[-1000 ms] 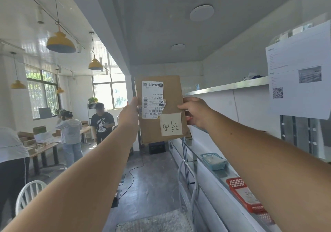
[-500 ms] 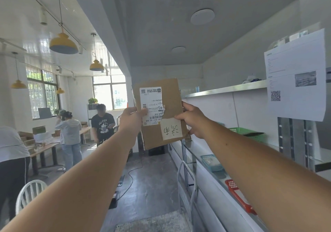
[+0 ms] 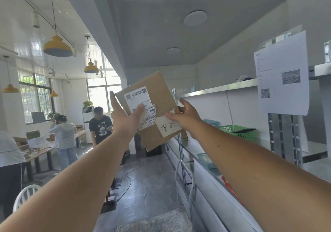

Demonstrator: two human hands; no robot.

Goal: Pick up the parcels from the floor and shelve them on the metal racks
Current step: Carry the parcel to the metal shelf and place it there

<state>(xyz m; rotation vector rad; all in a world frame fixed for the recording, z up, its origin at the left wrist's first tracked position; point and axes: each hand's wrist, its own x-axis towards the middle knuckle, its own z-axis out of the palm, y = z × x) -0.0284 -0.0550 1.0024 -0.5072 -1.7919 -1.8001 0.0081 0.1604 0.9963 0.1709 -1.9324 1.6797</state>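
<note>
Both hands clamp a tilted parcel (image 3: 152,106) held up beside the rack (image 3: 223,88): left hand (image 3: 125,117) over its label, right hand (image 3: 184,117) at its edge.

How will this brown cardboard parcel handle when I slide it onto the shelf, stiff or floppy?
Probably stiff: the cardboard parcel keeps flat faces while tilted. Likely light, since the left hand and right hand hold it with fingertips at arm's length. The worn bottom corner might snag.
</note>
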